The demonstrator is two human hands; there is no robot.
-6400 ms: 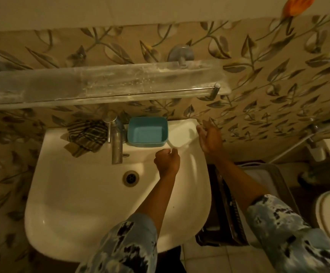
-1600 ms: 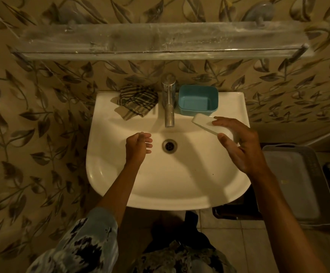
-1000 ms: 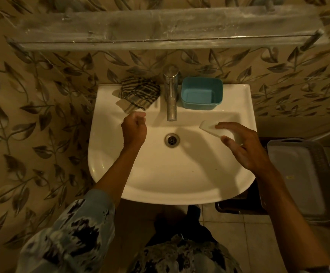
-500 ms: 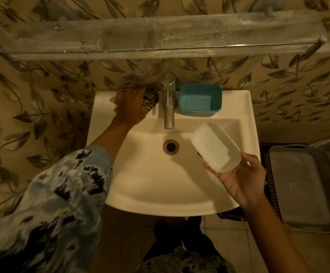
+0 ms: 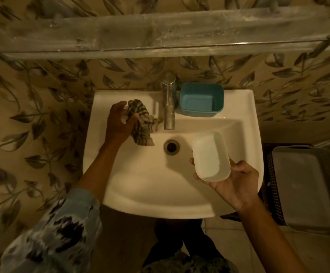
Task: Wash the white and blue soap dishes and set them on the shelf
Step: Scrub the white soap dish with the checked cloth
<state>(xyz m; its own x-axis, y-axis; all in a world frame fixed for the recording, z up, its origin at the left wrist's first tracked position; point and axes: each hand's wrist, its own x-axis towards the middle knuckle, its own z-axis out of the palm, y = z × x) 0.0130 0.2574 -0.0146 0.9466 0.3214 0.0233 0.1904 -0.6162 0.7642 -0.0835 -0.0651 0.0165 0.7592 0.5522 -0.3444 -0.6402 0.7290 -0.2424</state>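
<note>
The white soap dish (image 5: 210, 154) hides most fingers of the right hand (image 5: 237, 186) — one tip shows beside it. The left hand (image 5: 118, 125) covers part of the bunched checked cloth (image 5: 143, 125). The shelf (image 5: 160, 32) is smeared with blur — so is the patterned sleeve (image 5: 57, 239), cut off at the bottom edge.

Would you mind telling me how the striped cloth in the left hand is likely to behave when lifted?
The striped cloth will probably be floppy: it bunches in the left hand and a loose end droops over the sink. Likely light, as one hand alone holds it up.
</note>
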